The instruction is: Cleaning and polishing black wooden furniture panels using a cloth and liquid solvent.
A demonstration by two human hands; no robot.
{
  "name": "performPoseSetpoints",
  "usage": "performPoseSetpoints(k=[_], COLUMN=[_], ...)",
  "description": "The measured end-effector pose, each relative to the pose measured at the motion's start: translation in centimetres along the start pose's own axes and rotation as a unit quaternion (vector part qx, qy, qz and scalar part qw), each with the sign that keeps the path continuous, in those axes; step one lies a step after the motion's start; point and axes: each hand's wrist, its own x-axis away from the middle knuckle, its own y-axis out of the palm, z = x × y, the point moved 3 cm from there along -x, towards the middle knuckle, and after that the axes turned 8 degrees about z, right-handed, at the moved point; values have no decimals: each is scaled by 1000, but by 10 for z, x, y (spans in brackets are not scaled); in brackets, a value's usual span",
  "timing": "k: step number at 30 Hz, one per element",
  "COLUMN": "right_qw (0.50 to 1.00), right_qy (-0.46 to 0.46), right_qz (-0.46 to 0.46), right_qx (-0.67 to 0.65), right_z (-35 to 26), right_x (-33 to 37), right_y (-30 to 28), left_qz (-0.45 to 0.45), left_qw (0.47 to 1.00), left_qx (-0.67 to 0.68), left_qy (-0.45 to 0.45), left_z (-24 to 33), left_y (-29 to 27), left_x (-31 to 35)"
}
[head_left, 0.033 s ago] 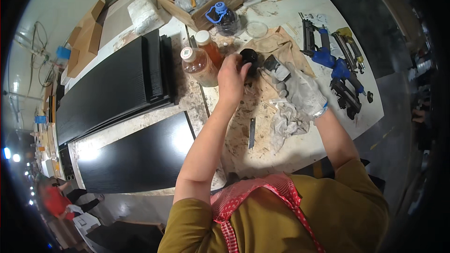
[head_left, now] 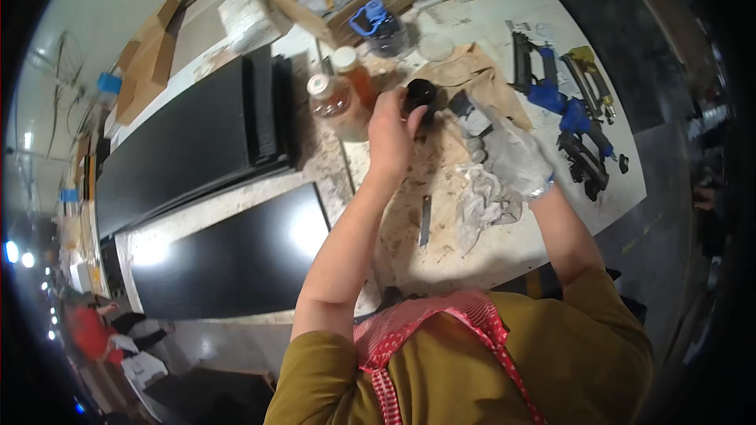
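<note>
My bare left hand (head_left: 390, 134) is closed around the side of a small black cup (head_left: 422, 92), whose dark round mouth faces up. In a whitish work glove, my right hand (head_left: 516, 161) grips a small dark-and-white folded pad (head_left: 472, 118) just right of the cup. What the pad is made of cannot be made out. Beneath both hands lies a stained tan cloth (head_left: 476, 67). A crumpled whitish rag (head_left: 484, 208) rests below the glove, and a narrow dark strip (head_left: 425, 220) lies to its left.
Two bottles with white caps (head_left: 339, 106) stand left of the cup. A blue-capped jug (head_left: 386, 31) and a wooden box (head_left: 331, 20) are behind. Blue-and-black nail guns (head_left: 551, 94) lie right. Stacked black panels (head_left: 181, 134) and a single glossy panel (head_left: 236, 260) occupy the left.
The whole picture has shifted slightly. Both hands keep the same holds, with the black cup and the folded pad in nearly the same places.
</note>
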Motion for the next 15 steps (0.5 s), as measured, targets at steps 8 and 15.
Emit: performPoseSetpoints(k=[8,15], right_qw=[926,752], right_qy=[28,-90], right_qz=[11,-53], right_qx=[377,651], right_z=[43,104], right_x=[32,-25], right_y=[28,83], left_qz=[21,-54], left_qw=[961,865], left_qx=[-268,-489], left_qy=[67,-92], left_z=[-60,-141], left_y=[-172,-254], left_x=[101,144])
